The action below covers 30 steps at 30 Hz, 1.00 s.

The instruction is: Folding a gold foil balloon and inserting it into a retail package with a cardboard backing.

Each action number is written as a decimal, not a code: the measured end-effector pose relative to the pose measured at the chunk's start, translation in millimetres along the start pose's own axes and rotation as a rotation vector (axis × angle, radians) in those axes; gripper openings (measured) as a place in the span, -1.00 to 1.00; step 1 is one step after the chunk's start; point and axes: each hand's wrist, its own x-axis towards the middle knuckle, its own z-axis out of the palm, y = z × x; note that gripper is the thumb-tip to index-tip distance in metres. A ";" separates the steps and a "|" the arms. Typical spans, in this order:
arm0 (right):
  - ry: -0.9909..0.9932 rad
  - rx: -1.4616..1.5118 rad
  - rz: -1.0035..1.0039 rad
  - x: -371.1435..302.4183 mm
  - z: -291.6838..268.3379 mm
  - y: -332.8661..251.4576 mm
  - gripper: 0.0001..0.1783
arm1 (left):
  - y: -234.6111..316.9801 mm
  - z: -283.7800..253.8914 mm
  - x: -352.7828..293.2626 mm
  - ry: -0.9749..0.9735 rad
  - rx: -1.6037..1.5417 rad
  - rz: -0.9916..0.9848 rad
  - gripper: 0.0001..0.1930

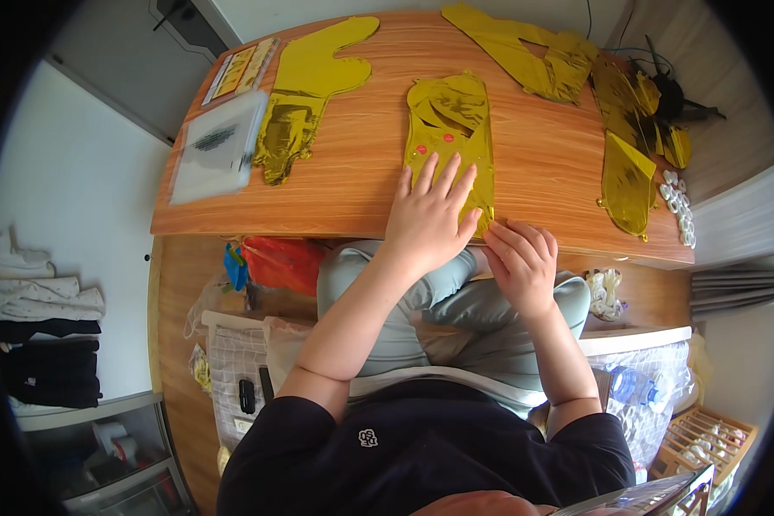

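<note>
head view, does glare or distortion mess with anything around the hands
In the head view, the fisheye bows the table's far edge and black fills the corners; also in the head view, the gold foil piece under the left hand shows shiny, uneven patches, while that hand and the right hand look fairly sharp, without obvious motion blur.

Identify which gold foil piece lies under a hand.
The centre foil piece, marked with red spots: the left hand is spread on it, and no hand touches the others.
</note>
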 end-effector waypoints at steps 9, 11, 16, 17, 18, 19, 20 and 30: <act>0.033 -0.016 -0.012 4.2 -4.2 -1.7 -0.77 | -0.4 -0.1 -0.7 -0.016 -0.019 -0.006 -0.36; 0.044 0.013 0.006 3.7 -3.5 -1.5 -0.78 | -1.1 -0.3 0.2 -0.067 -0.033 -0.023 -0.32; 0.028 0.097 0.062 11.2 -9.5 -2.0 -0.84 | -18.3 -7.9 13.2 -0.103 -0.464 -0.119 -0.28; 0.013 0.113 0.066 13.2 -10.8 -1.9 -0.85 | -24.9 -10.6 15.1 -0.095 -0.652 -0.171 -0.27; -0.002 0.130 0.072 14.6 -12.1 -2.1 -0.86 | -31.9 -13.2 15.2 -0.077 -0.983 -0.231 -0.27; -0.005 0.111 0.091 11.6 -16.6 4.0 -0.86 | -19.9 -40.9 15.9 -0.117 -1.310 -0.372 -0.33; -0.014 0.133 0.089 15.2 -16.6 1.4 -0.86 | -36.1 -42.9 14.6 -0.080 -1.386 -0.373 -0.36; -0.106 0.181 0.139 23.5 -28.8 13.6 -0.91 | -63.6 -54.4 21.7 -0.175 -0.444 0.341 -0.48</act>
